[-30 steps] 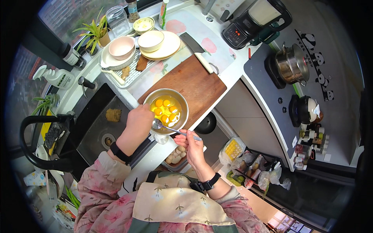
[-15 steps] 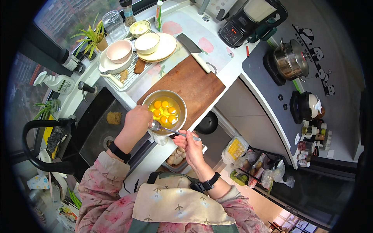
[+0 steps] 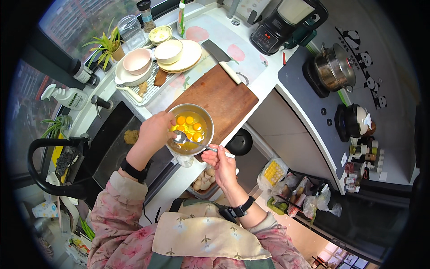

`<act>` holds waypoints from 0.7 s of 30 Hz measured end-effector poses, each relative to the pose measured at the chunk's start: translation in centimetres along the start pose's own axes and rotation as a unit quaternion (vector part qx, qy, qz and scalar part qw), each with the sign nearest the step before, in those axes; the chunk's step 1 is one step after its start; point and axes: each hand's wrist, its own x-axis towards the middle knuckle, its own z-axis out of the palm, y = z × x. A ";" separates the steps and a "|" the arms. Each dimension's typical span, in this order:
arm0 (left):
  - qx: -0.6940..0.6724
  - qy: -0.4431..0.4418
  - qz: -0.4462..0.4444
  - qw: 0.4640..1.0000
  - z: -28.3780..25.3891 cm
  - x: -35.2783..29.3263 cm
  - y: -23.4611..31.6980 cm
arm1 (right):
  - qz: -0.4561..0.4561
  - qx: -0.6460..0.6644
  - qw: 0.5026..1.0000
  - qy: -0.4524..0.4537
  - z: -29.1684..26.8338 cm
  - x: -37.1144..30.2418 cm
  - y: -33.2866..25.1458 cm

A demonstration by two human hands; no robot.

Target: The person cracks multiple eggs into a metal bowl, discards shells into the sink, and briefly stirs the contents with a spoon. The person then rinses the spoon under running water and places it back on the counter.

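Note:
A round metal bowl (image 3: 212, 127) with several raw eggs (image 3: 197, 127) in it, yolks whole, stands at the near left corner of the wooden cutting board (image 3: 224, 101). My right hand (image 3: 222, 162) is closed round the handle of a metal spoon (image 3: 201, 144), whose head hangs over the bowl's left part. My left hand (image 3: 154, 131) reaches over the left rim with its fingers pinched beside the spoon's head. What those fingers hold, if anything, is hidden. A crumpled white piece (image 3: 182, 160) lies under the bowl's near side.
A cleaver (image 3: 229, 71) lies at the board's far edge. Stacked bowls and plates (image 3: 190, 56) stand behind on the counter. To the left is a dark sink (image 3: 107, 148) with a black faucet (image 3: 56, 193). An open drawer (image 3: 255, 154) below holds a black bowl (image 3: 239, 142).
My left hand has shifted slightly left and up along the rim. The spoon's head has moved a little up and left, while my right hand still grips its handle.

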 end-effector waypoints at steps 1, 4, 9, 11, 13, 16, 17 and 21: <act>-0.019 0.012 -0.001 1.000 -0.3 0.1 0.2 | -0.007 -0.001 1.000 -0.003 0.2 0.1 -0.4; -0.041 0.032 -0.011 0.999 -1.4 0.1 0.4 | -0.032 -0.006 0.999 -0.014 0.9 0.5 -1.5; -0.049 0.065 -0.010 0.997 -2.9 -0.5 0.8 | -0.048 -0.004 0.998 -0.030 2.1 0.4 -2.8; -0.061 0.074 -0.013 0.995 -3.2 -0.8 1.0 | -0.049 -0.017 0.998 -0.023 2.4 0.4 -3.0; -0.070 0.081 -0.020 0.994 -3.3 -1.0 1.1 | -0.051 -0.023 0.998 -0.023 2.4 0.4 -3.2; -0.097 0.080 -0.046 0.991 -2.6 -1.2 0.8 | -0.050 -0.031 0.998 -0.026 2.1 0.5 -3.4; -0.117 0.079 -0.044 0.989 -2.2 -1.2 0.5 | -0.048 -0.034 0.998 -0.025 2.1 0.4 -3.4; -0.276 0.055 -0.054 0.958 -0.9 -1.5 -1.6 | -0.043 -0.051 0.998 -0.018 2.4 -0.3 -3.3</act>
